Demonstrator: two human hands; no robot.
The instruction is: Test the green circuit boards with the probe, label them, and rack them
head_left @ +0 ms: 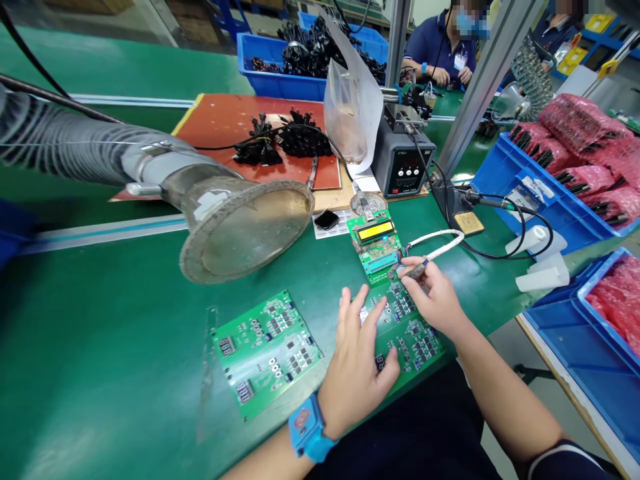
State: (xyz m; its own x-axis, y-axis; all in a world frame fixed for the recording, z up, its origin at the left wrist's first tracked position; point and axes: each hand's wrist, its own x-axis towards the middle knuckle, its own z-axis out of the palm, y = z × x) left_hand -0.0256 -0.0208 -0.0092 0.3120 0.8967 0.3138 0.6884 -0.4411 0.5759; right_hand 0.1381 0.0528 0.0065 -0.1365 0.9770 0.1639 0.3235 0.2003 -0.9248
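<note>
My left hand [357, 357] lies with spread fingers over the left part of a green circuit board panel [420, 350], which it partly covers. In my right hand [433, 293] a small grey-brown connector [416, 271] is pinched, with a white-sleeved cable [445, 248] running from it. It is held just above the panel's far edge; whether it touches is not clear. Beyond it, a programmer board [373, 243] with a lit yellow display is joined to that cable. A second circuit board panel [267, 353] with two digit displays lies flat to the left.
A fume extraction hood [250, 233] hangs over the bench at left. A soldering station [405, 160] and iron stand [465, 217] sit behind. Blue bins [545, 193] with pink bubble-wrapped packs are at right. Black cables lie on a red board [200, 127]. A co-worker [440, 47] sits opposite.
</note>
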